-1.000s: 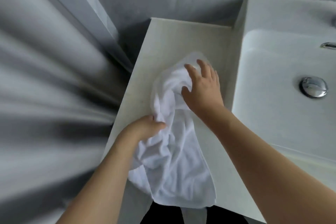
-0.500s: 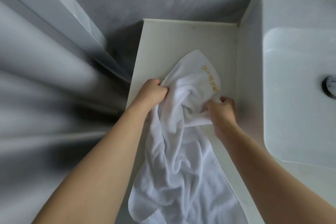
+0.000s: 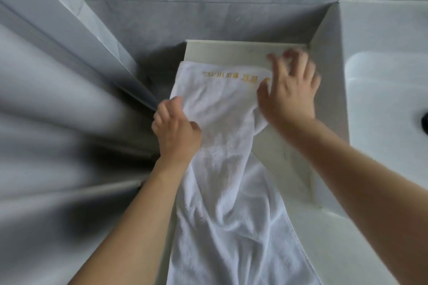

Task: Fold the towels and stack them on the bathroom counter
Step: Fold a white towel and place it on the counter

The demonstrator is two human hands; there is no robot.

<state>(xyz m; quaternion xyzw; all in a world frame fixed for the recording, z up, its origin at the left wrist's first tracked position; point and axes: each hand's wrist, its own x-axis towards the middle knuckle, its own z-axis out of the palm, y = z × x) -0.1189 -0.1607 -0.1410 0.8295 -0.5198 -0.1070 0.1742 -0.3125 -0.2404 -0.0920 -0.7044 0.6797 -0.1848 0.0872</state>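
Half a second back both hands were bunching the white towel near the middle of the tabletop; now its far end is lying spread almost flat toward the back wall, with the gold lettering turned into view along that edge. The left hand is gripping the towel's left edge with curled fingers. The right hand is hovering over the far right corner with fingers loosely spread; it is blurred, so I cannot tell whether the fingertips are pinching the cloth or only touching it.

Judging by how things lie, the task is barely starting: this towel is only being laid out, its near half is running crumpled down the tabletop toward the person and out of the picture, no fold is made, and no stack is showing anywhere.

Gold embroidered writing is running along the far hem, upside down to the camera and too blurred to read. To the right, the white sink is sitting beside the tabletop.
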